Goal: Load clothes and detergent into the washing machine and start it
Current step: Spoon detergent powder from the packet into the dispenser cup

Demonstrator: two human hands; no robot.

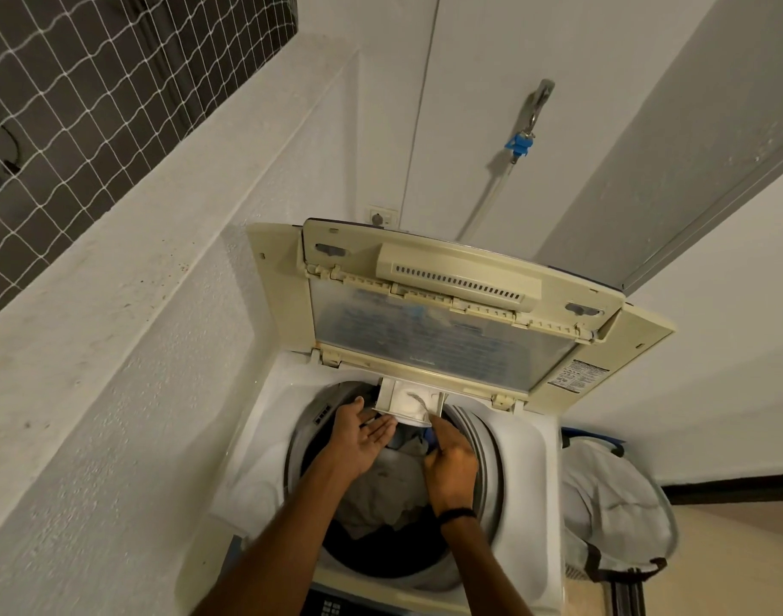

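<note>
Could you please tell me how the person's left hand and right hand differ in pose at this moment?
The left hand lies open, palm up, fingers straight; the right hand is curled round a small blue thing. The right wrist wears a black band; the left wrist is bare. Both reach over the drum beside the pulled-out detergent drawer.

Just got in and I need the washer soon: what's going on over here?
A person is adding detergent. The washer has its lid up and clothes already inside. The drawer at the back edge is pulled out. The right hand grips a small blue thing, perhaps a scoop, at the drawer. The left hand is open, palm up, beside it. A laundry bag stands to the right.
</note>
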